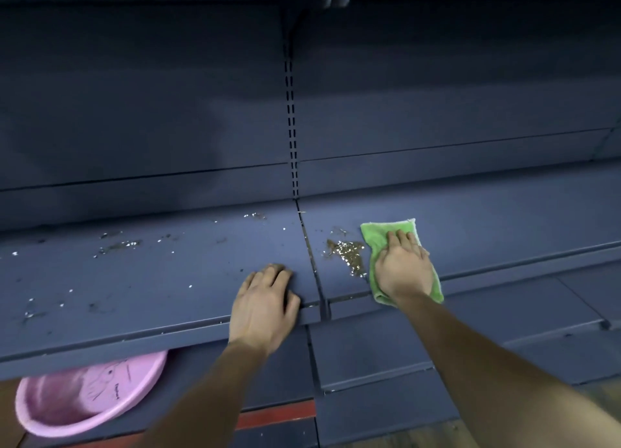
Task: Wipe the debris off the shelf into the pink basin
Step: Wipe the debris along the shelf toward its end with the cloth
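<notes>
Right hand, grip released, presses flat on the soft green cloth. Debris, likely light and easily scattered, lies at its 9 o'clock on the shelf. Left hand rests open. The pink basin sits at 7 o'clock, below.

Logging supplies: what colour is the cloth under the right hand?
The folded cloth is bright green, pale-edged; head view.

left hand: palm down, relaxed; right hand: flat, fingers straight
</notes>
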